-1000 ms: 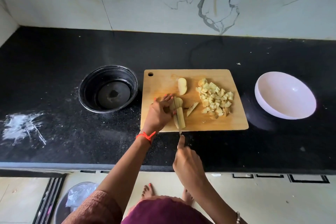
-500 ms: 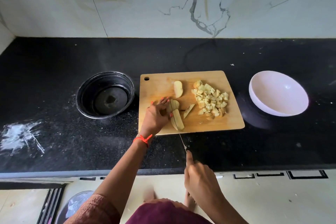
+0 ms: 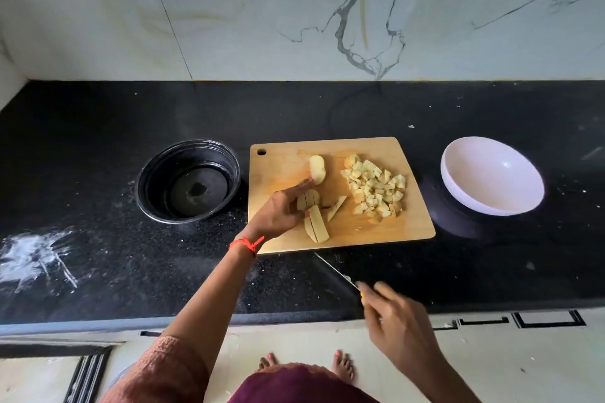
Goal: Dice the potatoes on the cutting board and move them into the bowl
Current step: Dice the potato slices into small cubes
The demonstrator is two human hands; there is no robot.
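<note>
Our right hand [image 3: 397, 321] is clenched around the yellow-handled handle of a thin steel knife [image 3: 334, 268]. The blade is held low over the black stone counter [image 3: 491, 255], just off the near edge of the board and angled towards it. We judge this is to keep the edge clear of the fingers while the pieces are arranged. This hand is blurred, so we cannot read the finger positions.

Our left hand [image 3: 281, 211] is unclenched. Its fingers are stretched flat over the slit pale potato half [image 3: 309, 199], and the fingertips reach almost to the uncut rounded potato half [image 3: 317, 168] behind it. It looks as if it is gathering the pieces to line them up for crosswise cuts.

Long potato strips [image 3: 316, 229] lie just in front of the hand, with a thin wedge [image 3: 337, 208] beside them. All of this sits on the rectangular wooden cutting board [image 3: 393, 232]. A heap of diced potato cubes [image 3: 375, 188] is pushed to the board's right side, the side facing the round white bowl [image 3: 491, 173]. The bowl stands apart on the counter and holds no potato yet. A black round vessel [image 3: 188, 180] sits to the left of the board.
</note>
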